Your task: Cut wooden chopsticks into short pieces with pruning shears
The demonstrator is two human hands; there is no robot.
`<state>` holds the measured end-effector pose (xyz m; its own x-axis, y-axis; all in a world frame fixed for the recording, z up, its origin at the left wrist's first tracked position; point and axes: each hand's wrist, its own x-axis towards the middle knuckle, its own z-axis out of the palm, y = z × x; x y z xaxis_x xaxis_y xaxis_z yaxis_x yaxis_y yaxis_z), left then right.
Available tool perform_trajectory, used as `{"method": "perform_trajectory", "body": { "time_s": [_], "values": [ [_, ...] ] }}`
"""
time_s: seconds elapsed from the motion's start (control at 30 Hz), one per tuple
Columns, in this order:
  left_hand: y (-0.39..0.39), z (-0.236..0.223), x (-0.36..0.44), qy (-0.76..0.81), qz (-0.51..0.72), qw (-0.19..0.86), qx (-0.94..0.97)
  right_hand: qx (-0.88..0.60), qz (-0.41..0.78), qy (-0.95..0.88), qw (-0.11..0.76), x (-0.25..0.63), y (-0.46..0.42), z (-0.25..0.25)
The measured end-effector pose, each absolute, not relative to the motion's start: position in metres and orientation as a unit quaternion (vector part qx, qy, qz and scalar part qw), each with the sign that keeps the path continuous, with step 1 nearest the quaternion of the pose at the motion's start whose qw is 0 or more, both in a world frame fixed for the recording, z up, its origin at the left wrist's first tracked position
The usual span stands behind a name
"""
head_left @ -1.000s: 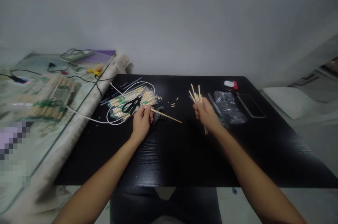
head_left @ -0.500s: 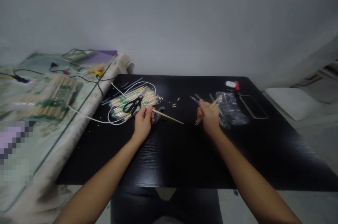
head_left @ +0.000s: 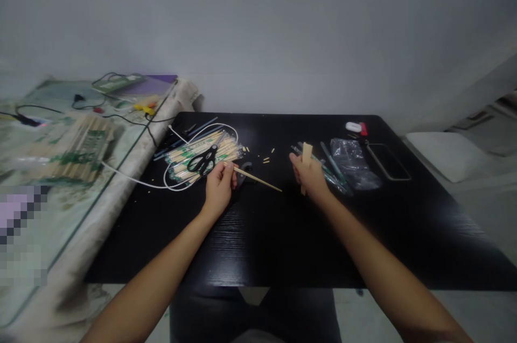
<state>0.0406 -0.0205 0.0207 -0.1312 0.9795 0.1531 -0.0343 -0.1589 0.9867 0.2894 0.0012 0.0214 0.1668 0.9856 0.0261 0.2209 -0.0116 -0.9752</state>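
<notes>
My left hand (head_left: pixel 218 186) pinches the thick end of a single chopstick (head_left: pixel 260 180), whose thin end points right over the black table. In my right hand (head_left: pixel 313 179), closed fingers hold a small upright bundle of chopsticks (head_left: pixel 307 152), side by side and jutting out above and below the fist. Behind my left hand, black-handled scissors (head_left: pixel 203 161) lie across a pile of wrapped chopsticks (head_left: pixel 180 157). A dark tool that looks like pliers (head_left: pixel 244 168) is partly hidden by that hand. Narrow clear wrappers (head_left: pixel 333 173) lie just beyond the right hand.
Short wooden bits (head_left: pixel 266 160) are scattered mid-table (head_left: pixel 262 246). At right lie a crumpled clear bag (head_left: pixel 353 162), a white case (head_left: pixel 353 127) and a phone-like frame (head_left: pixel 390 162). A white cable (head_left: pixel 137 179) runs to the left table, where another chopstick pack (head_left: pixel 81 144) lies.
My right hand has shifted slightly left and turned; the chopsticks in it, fanned out before, now stand together upright. My left hand and its chopstick stay nearly still.
</notes>
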Motion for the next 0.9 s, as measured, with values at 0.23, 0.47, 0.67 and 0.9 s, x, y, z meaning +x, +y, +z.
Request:
{"method": "perform_trajectory", "body": {
  "time_s": [0.23,0.47,0.67,0.9],
  "values": [
    [-0.022,0.025,0.042,0.480,0.579,0.437,0.494,-0.695,0.225,-0.638,0.241,0.295,0.027,0.021],
    [-0.021,0.024,0.041,0.481,0.576,0.437,0.496,-0.684,0.129,-0.676,0.244,0.289,0.021,0.006],
    [-0.021,0.022,0.042,0.479,0.575,0.443,0.493,-0.649,0.062,-0.707,0.276,0.292,0.022,-0.020],
    [-0.021,0.022,0.042,0.478,0.576,0.438,0.498,-0.654,0.036,-0.718,0.235,0.294,0.018,-0.015]
  ]
}}
